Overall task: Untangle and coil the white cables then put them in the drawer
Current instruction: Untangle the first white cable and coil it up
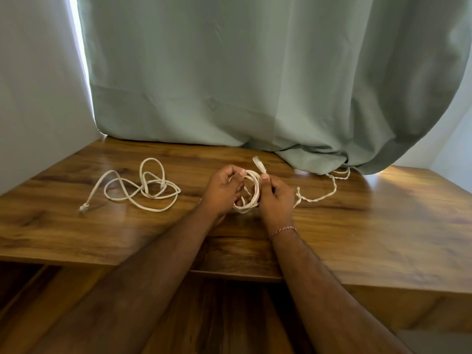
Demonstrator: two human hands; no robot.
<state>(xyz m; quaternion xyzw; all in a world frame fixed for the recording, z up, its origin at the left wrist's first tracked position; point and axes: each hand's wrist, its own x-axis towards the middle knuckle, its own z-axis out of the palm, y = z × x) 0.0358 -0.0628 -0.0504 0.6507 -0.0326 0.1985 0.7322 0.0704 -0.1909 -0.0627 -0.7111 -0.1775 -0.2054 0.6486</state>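
Gripping one coiled cable between them, left hand and right hand; tangled cable lies beyond the left hand.

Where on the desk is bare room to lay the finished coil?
Bare wood lies along the front edge of the desk, before the loose cable, and at the right end beyond the trailing cable. The middle is crowded by both hands and the coil.

Head cam, 1 view only: wide-angle, worn above desk near edge, facing fwd and down across the top toward curtain at far edge. Close range; forearms enter from bottom of frame.
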